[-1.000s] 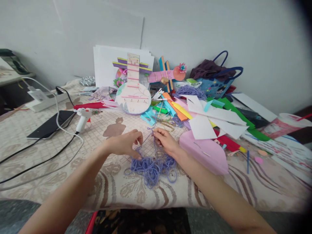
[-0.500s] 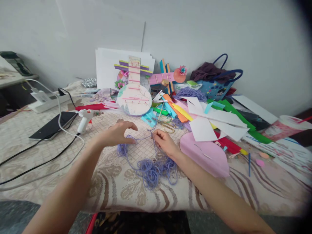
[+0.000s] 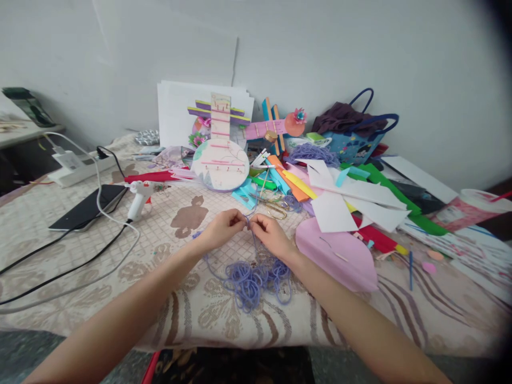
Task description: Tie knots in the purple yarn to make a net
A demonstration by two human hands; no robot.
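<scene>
Purple yarn (image 3: 245,285) is lying in a loose, looping heap on the patterned tablecloth (image 3: 304,320), just in front of us and below our hands, while one strand is rising from it to our fingertips. With our left hand (image 3: 224,228) we are pinching at that strand, thumb and fingers drawn together; with our right hand (image 3: 271,233) we are gripping it just beside, finger and thumb clamped on the yarn, so that the two sets of fingertips are nearly meeting. A short length is sticking up beyond our fingers, toward the gold-handled scissors (image 3: 277,214), and a smaller bunch of the same yarn is peeking out by our left wrist, a thread linking it to the heap. To the right of our right hand, a pink sheet (image 3: 340,261) is lying flat, and white paper pieces (image 3: 332,212) are overlapping its far edge. Over on the left, a white glue gun (image 3: 139,200) is resting near a black flat device (image 3: 86,207), with cables trailing past both. Behind our hands, a round white board (image 3: 220,164) is leaning in front of white sheets (image 3: 174,114), and farther right another yarn heap (image 3: 314,153) is sitting beside a blue bag (image 3: 348,145).
</scene>
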